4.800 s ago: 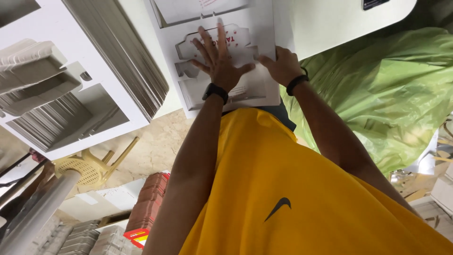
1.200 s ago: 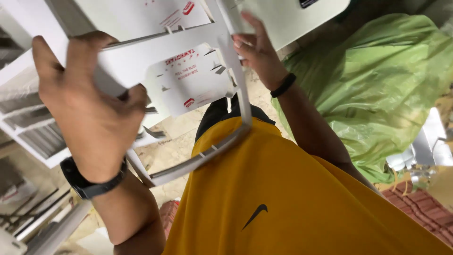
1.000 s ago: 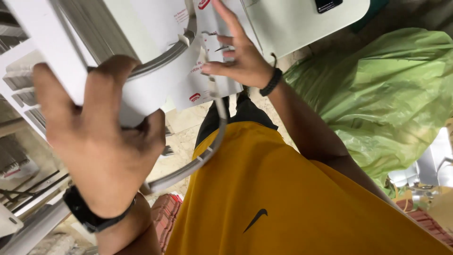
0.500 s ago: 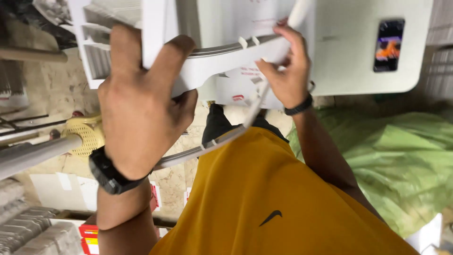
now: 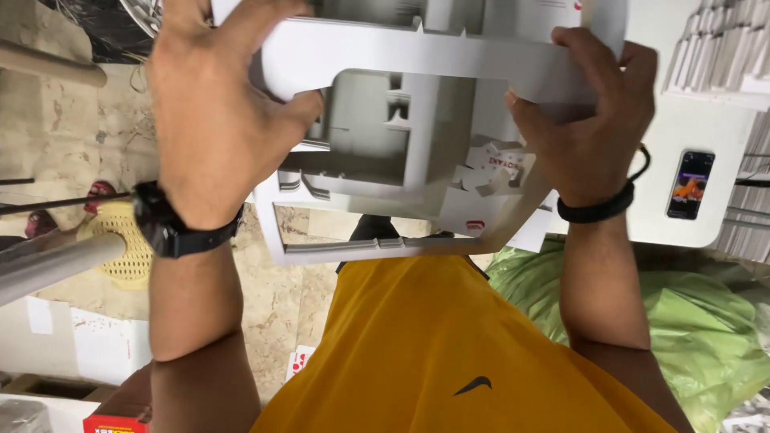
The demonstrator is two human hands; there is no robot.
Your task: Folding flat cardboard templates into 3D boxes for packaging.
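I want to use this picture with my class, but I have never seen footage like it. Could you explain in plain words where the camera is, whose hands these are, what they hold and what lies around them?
There is no machine here. The camera sits on a person's head and looks down, so you see that person's own arms and yellow shirt from above.

The left hand, with a black watch on the wrist, and the right hand, with a black wristband, both grip a flat grey-white die-cut cardboard sheet that has large openings cut out of it. Each hand holds one side of its top strip.

Behind the sheet is a white table with a smartphone lying on it, screen lit. Below the right arm lies a crumpled green plastic bag. At the left are a stone floor and a yellow perforated plastic stool.
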